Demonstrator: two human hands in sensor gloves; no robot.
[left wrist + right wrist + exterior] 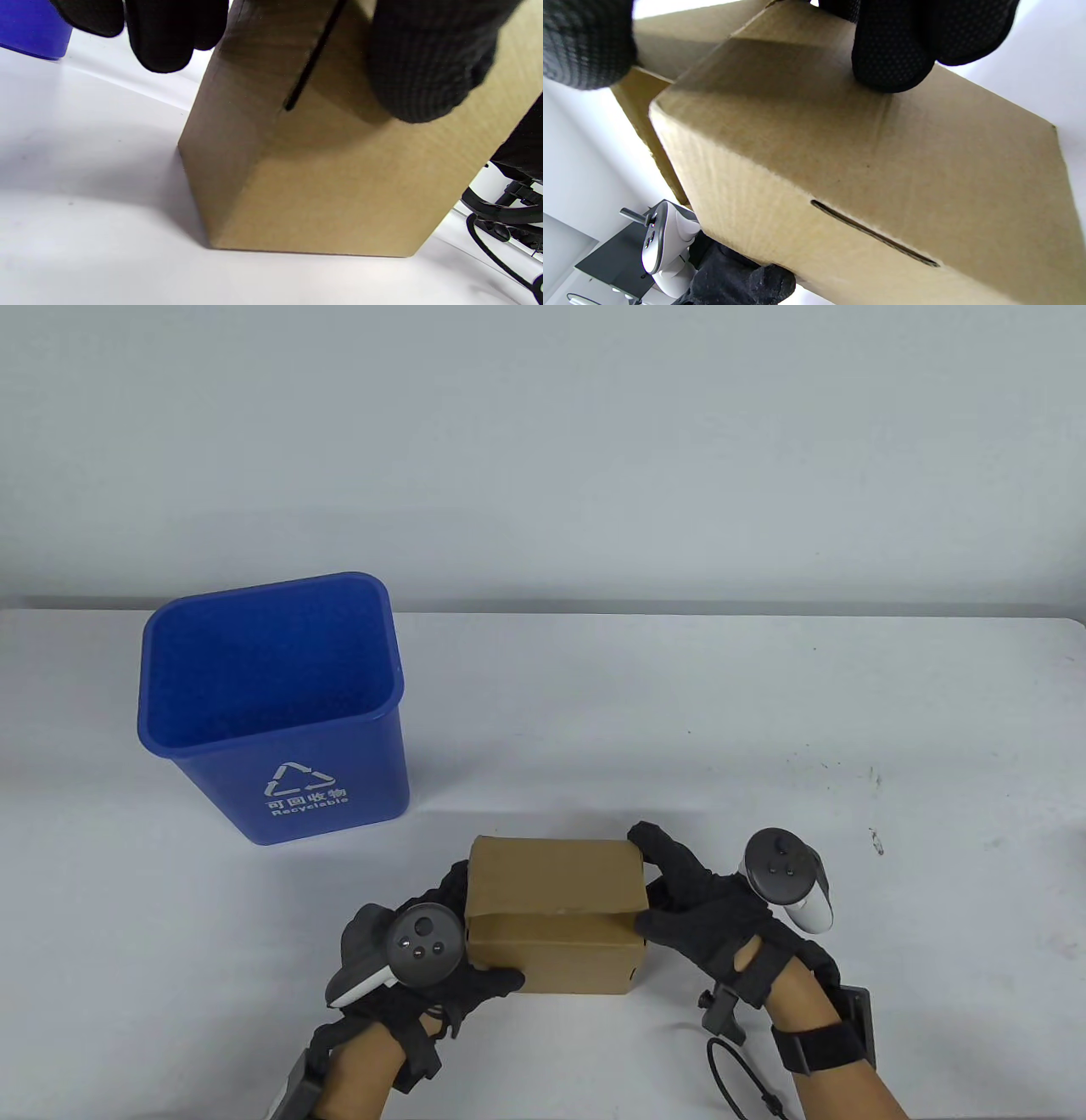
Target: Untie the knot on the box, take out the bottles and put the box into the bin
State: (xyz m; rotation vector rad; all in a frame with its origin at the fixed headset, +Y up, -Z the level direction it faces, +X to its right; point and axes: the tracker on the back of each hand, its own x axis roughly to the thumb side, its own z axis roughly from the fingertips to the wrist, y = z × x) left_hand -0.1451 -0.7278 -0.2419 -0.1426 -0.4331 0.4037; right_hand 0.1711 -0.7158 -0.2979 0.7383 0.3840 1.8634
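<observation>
The left hand [424, 976] grips the box's [551, 920] near-left corner, thumb on the front face, fingers round the left end; the right hand [704, 908] holds the right end, fingers reaching over the far top corner, thumb at the front flap. The box sits closed on the desk [764, 712], near the front edge; the bin [271, 704] stands well apart, behind and to the left. No cord or bottles show, so this looks like the last step: lifting the box to the bin; the next move calls for a firm two-handed lift. Only the wrist views show a slot [874, 233] cut in each end.
</observation>
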